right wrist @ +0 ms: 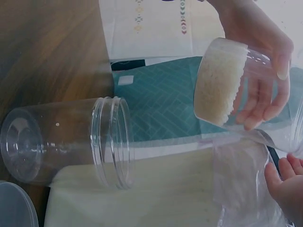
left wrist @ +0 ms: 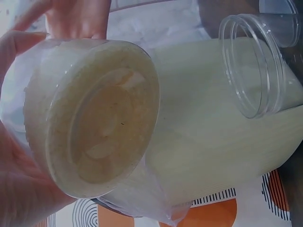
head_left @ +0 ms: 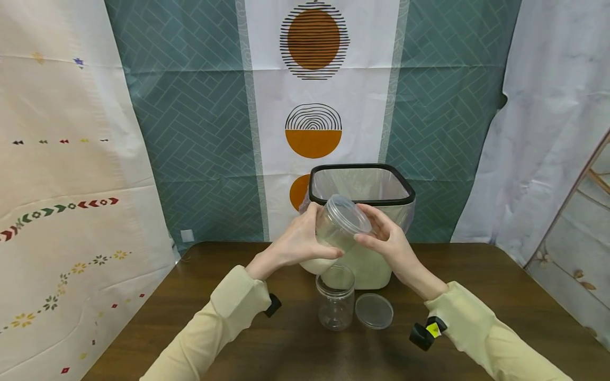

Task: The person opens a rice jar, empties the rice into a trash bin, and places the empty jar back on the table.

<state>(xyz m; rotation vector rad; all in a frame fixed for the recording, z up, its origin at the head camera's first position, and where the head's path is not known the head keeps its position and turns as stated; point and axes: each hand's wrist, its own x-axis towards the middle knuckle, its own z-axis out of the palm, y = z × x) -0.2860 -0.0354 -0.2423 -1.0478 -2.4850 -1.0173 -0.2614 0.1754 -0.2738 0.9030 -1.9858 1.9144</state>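
Note:
A clear plastic jar (head_left: pixel 329 229) with white rice (right wrist: pixel 220 81) in its bottom is held tilted above the table by my left hand (head_left: pixel 305 238). My left fingers and thumb wrap round its side. A translucent lid (head_left: pixel 350 214) sits on the jar's raised end, and my right hand (head_left: pixel 387 241) grips that lid at its rim between thumb and fingers. Just below, an open clear jar (head_left: pixel 335 304) stands upright on the table; the right wrist view shows it with nothing inside. Beside it a second translucent lid (head_left: pixel 374 311) lies flat.
Behind the hands stands a pale green bin (head_left: pixel 367 270) with a black rim (head_left: pixel 367 202) and a clear plastic liner (head_left: pixel 381 183). All stand on a dark wooden table (head_left: pixel 229 296). Patterned cloths (head_left: pixel 200 132) hang at the back and sides.

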